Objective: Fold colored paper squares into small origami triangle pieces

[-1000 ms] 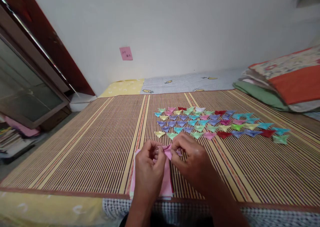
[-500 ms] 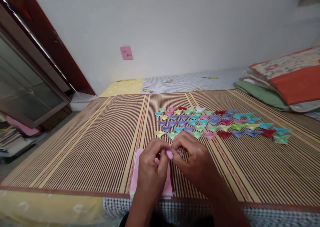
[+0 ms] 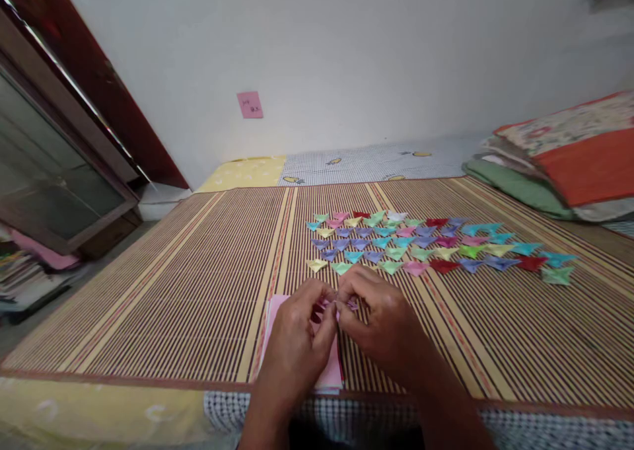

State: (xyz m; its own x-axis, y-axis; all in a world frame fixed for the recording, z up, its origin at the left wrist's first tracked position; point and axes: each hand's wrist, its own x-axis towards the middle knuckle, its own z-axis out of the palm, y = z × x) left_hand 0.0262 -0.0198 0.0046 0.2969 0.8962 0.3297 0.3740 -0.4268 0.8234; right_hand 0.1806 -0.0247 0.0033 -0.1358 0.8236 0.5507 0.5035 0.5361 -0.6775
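Between my two hands is a small folded piece of pink paper [image 3: 352, 303], mostly covered by the fingers. My left hand [image 3: 308, 324] pinches its left side with thumb and forefinger, above a stack of pink paper sheets [image 3: 329, 375] near the mat's front edge. The fingertips of my right hand [image 3: 375, 306] are closed on the paper's other side, touching or almost touching the left fingertips. Just beyond the hands, several rows of small folded paper pieces [image 3: 415, 267] in many colours lie on the striped mat [image 3: 198, 291].
Folded cloths and an orange pillow [image 3: 589, 166] lie at the right rear. A pink note [image 3: 249, 104] is stuck to the white wall. At the left stand a glass-fronted cabinet [image 3: 54, 166] and a pile of books [image 3: 30, 281].
Both hands have shifted slightly, the left one tilting as its fingertips draw closer to the right ones. Less of the pink paper shows between them.
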